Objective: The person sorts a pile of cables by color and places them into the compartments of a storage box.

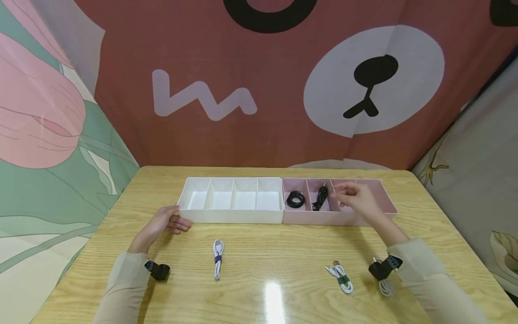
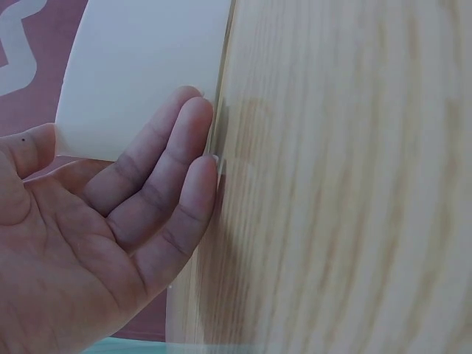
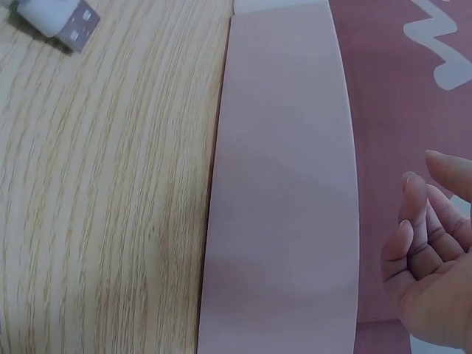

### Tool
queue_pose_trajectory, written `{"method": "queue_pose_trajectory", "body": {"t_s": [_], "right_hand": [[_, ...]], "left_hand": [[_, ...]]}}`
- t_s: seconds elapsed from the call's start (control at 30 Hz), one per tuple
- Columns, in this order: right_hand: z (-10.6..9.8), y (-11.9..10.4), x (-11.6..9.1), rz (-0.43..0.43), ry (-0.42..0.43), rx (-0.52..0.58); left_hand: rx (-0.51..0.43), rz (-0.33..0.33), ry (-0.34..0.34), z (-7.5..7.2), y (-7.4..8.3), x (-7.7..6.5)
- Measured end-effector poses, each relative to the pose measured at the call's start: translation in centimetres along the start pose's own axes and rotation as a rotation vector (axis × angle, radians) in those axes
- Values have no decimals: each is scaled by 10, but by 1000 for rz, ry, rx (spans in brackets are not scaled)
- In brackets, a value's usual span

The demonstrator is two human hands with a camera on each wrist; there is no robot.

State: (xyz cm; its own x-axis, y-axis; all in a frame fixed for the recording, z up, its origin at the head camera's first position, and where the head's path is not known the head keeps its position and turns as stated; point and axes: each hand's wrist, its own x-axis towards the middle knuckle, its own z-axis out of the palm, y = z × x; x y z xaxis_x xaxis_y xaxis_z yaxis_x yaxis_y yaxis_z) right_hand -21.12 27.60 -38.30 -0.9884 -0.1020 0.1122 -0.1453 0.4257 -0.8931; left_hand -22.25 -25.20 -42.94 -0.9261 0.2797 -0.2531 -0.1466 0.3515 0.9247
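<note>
Beige sleeves (image 1: 125, 281) lie closest to me, the left hand (image 1: 167, 219) resting with relaxed fingers at the left front corner of the white box (image 1: 234, 216), a blue-tied white cable (image 1: 218, 259) on the tabletop (image 1: 275, 252) before it. Joining the white box's right end, a pink box (image 1: 315, 218) holds a coiled black cable (image 1: 295, 205) and a bundled black cable (image 1: 321, 197), the right hand (image 1: 358, 198) above it loosely curled, apparently empty. Sorting cables looks in hand; next probably calls for pinching the green-tied white cable (image 1: 343, 281), front-right of the white box.
</note>
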Motion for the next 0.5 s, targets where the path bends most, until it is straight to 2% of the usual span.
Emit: {"method": "queue_pose_trajectory", "body": {"t_s": [0.5], "right_hand": [[4,-10,-10,18,13,10]], "left_hand": [[-2,13,-6,-1,-1,-1]]}}
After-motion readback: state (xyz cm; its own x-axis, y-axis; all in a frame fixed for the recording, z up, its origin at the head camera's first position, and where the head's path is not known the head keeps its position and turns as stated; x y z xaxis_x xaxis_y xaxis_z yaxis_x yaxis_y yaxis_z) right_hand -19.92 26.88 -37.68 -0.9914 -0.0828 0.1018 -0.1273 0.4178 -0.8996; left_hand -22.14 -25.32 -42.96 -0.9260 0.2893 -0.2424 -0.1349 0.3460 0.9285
